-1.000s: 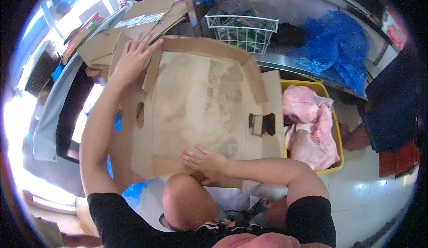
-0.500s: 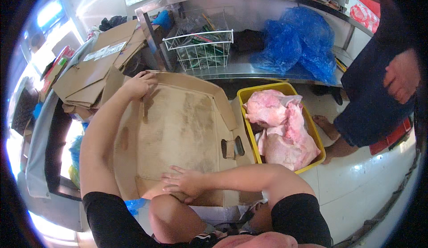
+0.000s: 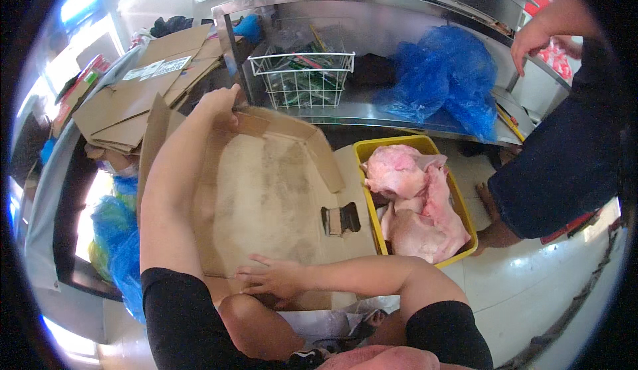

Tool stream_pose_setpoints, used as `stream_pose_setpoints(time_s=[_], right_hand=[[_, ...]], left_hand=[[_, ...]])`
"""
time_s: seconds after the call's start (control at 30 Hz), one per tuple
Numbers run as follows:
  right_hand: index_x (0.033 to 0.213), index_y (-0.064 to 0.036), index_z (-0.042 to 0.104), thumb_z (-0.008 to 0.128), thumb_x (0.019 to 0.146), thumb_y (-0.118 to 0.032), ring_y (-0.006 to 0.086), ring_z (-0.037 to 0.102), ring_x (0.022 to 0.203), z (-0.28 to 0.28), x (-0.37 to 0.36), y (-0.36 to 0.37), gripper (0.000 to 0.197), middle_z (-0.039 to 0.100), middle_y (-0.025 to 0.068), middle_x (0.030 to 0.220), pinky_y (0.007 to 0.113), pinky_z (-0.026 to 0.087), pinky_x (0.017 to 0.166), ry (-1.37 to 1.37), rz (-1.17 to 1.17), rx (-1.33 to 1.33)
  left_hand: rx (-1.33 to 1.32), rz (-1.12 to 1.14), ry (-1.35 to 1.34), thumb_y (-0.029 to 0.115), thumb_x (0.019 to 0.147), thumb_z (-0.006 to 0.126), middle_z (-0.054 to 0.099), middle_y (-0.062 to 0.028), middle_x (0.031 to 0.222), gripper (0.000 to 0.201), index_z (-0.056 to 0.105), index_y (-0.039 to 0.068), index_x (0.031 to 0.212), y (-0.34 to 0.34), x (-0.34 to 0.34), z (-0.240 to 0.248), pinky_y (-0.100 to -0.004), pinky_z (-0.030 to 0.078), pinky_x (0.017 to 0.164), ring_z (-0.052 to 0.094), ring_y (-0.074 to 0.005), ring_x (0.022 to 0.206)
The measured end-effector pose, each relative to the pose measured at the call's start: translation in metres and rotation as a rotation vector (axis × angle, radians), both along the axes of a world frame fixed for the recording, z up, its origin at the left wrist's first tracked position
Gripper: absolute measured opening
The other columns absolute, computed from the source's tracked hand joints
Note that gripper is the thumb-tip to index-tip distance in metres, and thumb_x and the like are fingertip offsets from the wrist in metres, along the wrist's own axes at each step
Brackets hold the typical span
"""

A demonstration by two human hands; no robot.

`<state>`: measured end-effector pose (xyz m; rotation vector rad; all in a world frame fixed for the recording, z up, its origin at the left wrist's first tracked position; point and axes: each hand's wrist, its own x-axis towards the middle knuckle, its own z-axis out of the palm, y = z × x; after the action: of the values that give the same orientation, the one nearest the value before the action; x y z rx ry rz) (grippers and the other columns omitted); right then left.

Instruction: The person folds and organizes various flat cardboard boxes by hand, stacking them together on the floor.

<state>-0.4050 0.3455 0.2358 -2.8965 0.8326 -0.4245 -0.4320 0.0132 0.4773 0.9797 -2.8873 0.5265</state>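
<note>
An opened cardboard box (image 3: 266, 170) with low folded walls and a stained inside lies in front of me. At its far left corner, my left hand (image 3: 224, 104) is closed over the upper edge of the wall. My right hand (image 3: 272, 278) lies near the box's near edge, above my knee, with its fingers spread against the cardboard. A cut-out handle hole (image 3: 340, 220) shows in the right side. Beside the box, a yellow plastic crate (image 3: 473, 227) holds large pale pink pieces of raw meat (image 3: 425, 230).
A steel shelf (image 3: 312, 114) stands beyond the box, bearing a white wire basket (image 3: 304, 77) and blue plastic bags (image 3: 442, 77). Flattened cardboard (image 3: 143, 97) is stacked at left, above another blue bag (image 3: 119, 244). At right stands another person (image 3: 565, 150), one hand near the shelf.
My left hand has shifted slightly right along the box's far edge, and the left flap stands more upright. My right hand stays nearly in place. The other person's hand has risen toward the shelf.
</note>
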Motion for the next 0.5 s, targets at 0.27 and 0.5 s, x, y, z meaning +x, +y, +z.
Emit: stream_pose_setpoints(time_s=[0.27, 0.5], right_hand=[[0.129, 0.0025, 0.055, 0.075, 0.075, -0.033, 0.0421, 0.054, 0.123, 0.107, -0.153, -0.047, 0.068, 0.057, 0.0244, 0.132, 0.052, 0.041, 0.106, -0.312, -1.053, -0.489], [0.102, 0.0063, 0.071, 0.063, 0.090, -0.031, 0.0488, 0.069, 0.094, 0.109, -0.250, -0.090, 0.040, 0.071, 0.0313, 0.097, 0.054, 0.056, 0.088, -0.346, -1.565, 0.027]], left_hand=[[0.117, 0.099, 0.101, 0.031, 0.089, 0.074, 0.075, -0.0156, 0.104, 0.027, 0.078, 0.016, 0.110, -0.003, 0.061, -0.023, -0.0466, 0.057, 0.087, 0.071, -0.0349, 0.100], [0.219, -0.005, 0.300, 0.027, 0.092, 0.070, 0.074, -0.0124, 0.110, 0.029, 0.075, 0.017, 0.119, 0.008, 0.061, -0.015, -0.0446, 0.056, 0.088, 0.071, -0.0351, 0.100]])
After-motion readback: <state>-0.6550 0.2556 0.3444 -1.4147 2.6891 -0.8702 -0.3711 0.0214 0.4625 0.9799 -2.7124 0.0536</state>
